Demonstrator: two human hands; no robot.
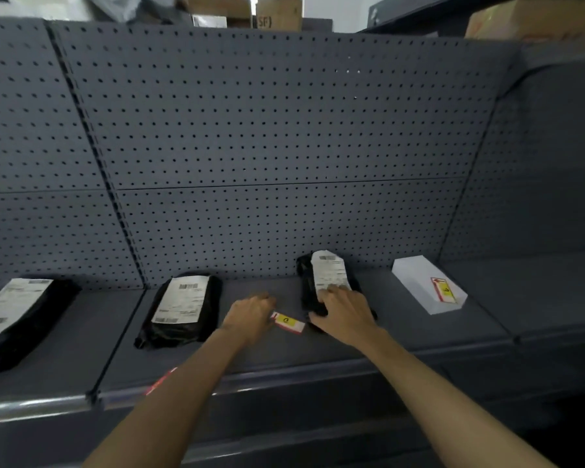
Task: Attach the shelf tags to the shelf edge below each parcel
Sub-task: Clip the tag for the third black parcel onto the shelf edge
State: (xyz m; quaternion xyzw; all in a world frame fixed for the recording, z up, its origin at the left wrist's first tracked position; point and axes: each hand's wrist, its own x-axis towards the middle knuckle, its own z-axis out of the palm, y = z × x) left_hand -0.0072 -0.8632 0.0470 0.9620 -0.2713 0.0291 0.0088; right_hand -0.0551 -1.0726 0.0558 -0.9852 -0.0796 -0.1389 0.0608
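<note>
— Four parcels on the shelf deck, by our count; we take the middle black parcel [331, 287] as landmark; to its left a second black parcel [183, 307], further left a third [17, 319] cut by the frame edge; to its right, well apart, a white box [427, 285].

— Tags located?

— Three that we can see; one red-and-yellow shelf tag [289, 321] lies flat on the deck just left of the landmark, not yet on the edge; one tag [444, 289] rests on top of the white box, right of the landmark, also unmounted; a red strip [161, 381] shows at the shelf edge [284, 373], down and left of the landmark, below the second black parcel; we judge it a mounted tag, though the forearm hides most of it.

— Hands?

— Left hand [250, 314] sits at the loose tag's left end, fingers curled inward and touching it; whether they pinch it we cannot tell. Right hand [346, 314] lies on the landmark parcel's near end, fingers spread flat over its label, pressing rather than gripping.

— Progress?

— Early, in our judgement; one tag probably fixed; the edge below the landmark and below the white box shows bare; the far-left parcel's edge shows no tag either; two loose tags still to clip on.
</note>
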